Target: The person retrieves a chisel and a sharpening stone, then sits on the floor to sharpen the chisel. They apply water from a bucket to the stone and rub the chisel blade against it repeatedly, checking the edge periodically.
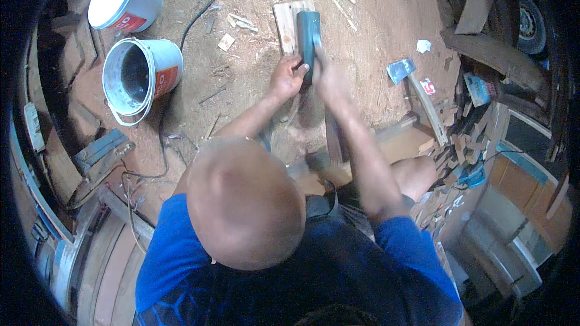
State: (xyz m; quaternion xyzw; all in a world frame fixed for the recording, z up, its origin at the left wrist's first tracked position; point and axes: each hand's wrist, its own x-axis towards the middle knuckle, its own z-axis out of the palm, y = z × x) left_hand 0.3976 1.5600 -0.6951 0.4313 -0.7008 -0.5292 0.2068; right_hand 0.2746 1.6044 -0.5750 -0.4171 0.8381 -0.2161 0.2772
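Note:
A teal oblong piece [307,30] lies lengthwise over the right side of a pale wooden board [284,24] on the wood-strewn work surface. My left hand [288,77] is closed at their lower left, thumb against the teal piece; exactly what it grips is unclear. My right hand [326,78] is along the teal piece's right side, smeared by motion, its fingers indistinct. A blurred bare head [244,199] and blue-sleeved shoulders occupy the lower middle.
Two white buckets [125,0], one lidded, stand at upper left beside a black cable [193,27]. A hatchet [399,71] with a wooden handle lies right. Timber offcuts [84,121] line both sides; a wheel [531,24] shows at upper right.

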